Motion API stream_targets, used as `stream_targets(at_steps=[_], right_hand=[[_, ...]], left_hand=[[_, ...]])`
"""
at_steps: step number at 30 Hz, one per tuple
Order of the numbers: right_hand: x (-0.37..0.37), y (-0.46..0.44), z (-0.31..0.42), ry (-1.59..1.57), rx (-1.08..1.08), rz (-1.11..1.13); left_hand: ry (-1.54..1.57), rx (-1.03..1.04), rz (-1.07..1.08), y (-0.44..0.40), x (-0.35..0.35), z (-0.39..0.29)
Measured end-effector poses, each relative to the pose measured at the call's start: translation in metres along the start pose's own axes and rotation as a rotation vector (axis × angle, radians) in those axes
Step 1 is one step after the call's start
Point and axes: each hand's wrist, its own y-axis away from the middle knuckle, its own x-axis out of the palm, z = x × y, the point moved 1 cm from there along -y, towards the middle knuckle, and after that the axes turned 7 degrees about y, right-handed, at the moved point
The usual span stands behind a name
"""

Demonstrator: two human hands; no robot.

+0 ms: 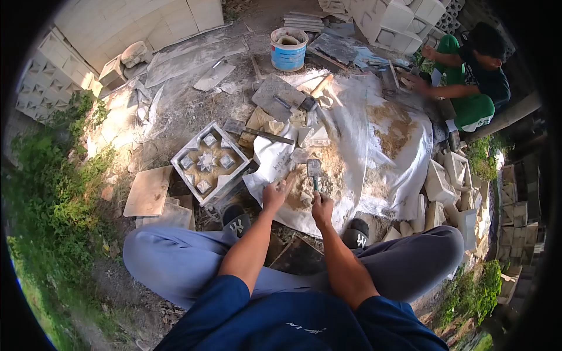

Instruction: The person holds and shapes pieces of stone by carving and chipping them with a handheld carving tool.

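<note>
Dark blue shirt (281, 316) nearest, lower centre. Right hand (322, 209), frame centre: fingers closed around the green handle of a small trowel (314, 168), blade pointing up-frame over crumbly material (305, 193) on a white sheet (275, 213). Left hand (273, 196): fingers curled beside a thin brown strip (290, 182); grip and opening cannot be told. Judgement: trowel light, stiff, best held by its handle; crumbly material loose, likely to break apart.

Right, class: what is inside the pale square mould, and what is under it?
Inside the mould, a star shape sits in the middle with four small blocks around it. Whatever is directly under the mould cannot be seen, because the mould itself covers it.
</note>
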Motion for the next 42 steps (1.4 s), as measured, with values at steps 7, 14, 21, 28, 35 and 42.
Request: stream_targets(at_steps=[7,14,21,28,35,42], right_hand=[[0.045,-0.025,0.026,-0.209,-0.03,0.169],[0.056,-0.044,0.015,-0.183,0.1,0.372],[0.043,-0.041,0.025,-0.283,0.234,0.399],[0.066,-0.047,0.007,-0.081,0.192,0.29],[0.091,-0.065,-0.026,0.163,0.043,0.147],[0.082,-0.04,0.045,0.549,0.058,0.164]], left_hand=[[0.176,0.078,0.204,-0.011,-0.01,0.023],[0.498,-0.36,0.433,0.003,-0.009,0.002],[0.33,-0.232,0.291,-0.011,0.01,0.022],[-0.15,-0.096,0.068,-0.008,-0.016,-0.016],[-0.187,-0.171,-0.013,0.008,-0.025,-0.021],[-0.196,-0.228,-0.012,0.018,-0.036,-0.022]])
